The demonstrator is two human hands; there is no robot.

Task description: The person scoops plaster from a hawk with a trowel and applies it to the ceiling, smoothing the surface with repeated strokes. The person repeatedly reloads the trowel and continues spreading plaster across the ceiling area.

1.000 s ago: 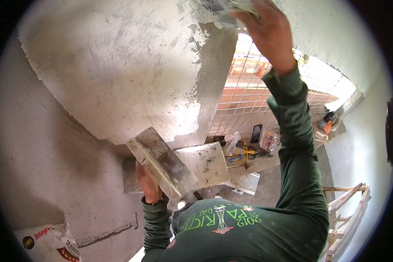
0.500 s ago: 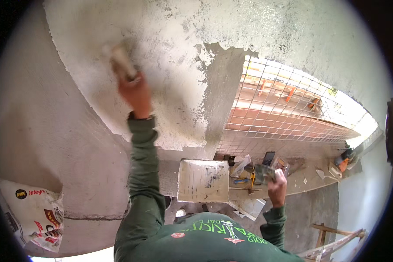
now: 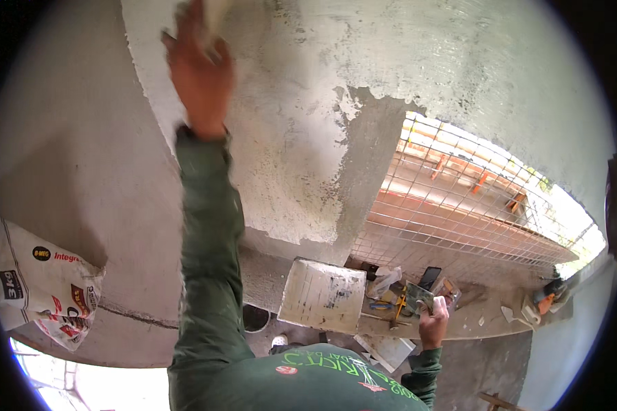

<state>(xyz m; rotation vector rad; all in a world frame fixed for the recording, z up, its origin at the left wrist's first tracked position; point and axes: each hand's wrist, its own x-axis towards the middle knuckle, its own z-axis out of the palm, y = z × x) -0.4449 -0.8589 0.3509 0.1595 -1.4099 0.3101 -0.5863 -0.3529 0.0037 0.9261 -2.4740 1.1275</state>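
My left hand (image 3: pixel 202 82) is stretched up against the wall at the upper left, smeared by motion. Its fingers seem closed round a pale trowel (image 3: pixel 216 12), blurred and partly cut off by the upper edge. White plaster coat (image 3: pixel 281 137) covers the wall beside that arm, with a ragged border against bare grey cement (image 3: pixel 367 144). Low on the right, my right hand (image 3: pixel 433 325) grips a broad-bladed scraper (image 3: pixel 417 299) over the ledge. The blade is grey and flat; the fingers hide its handle.
A white, plaster-stained tray (image 3: pixel 322 293) stands in front of me. The ledge (image 3: pixel 483 322) holds a phone (image 3: pixel 429 277), a clear plastic bag (image 3: pixel 385 281) and several tools. Wire mesh (image 3: pixel 459 185) spans the window opening. A printed sack (image 3: pixel 44 288) lies at the left.
My left hand has swept upward along the wall with the trowel. The view has shifted, so the window and tray sit lower and further right. My right hand still grips the scraper.
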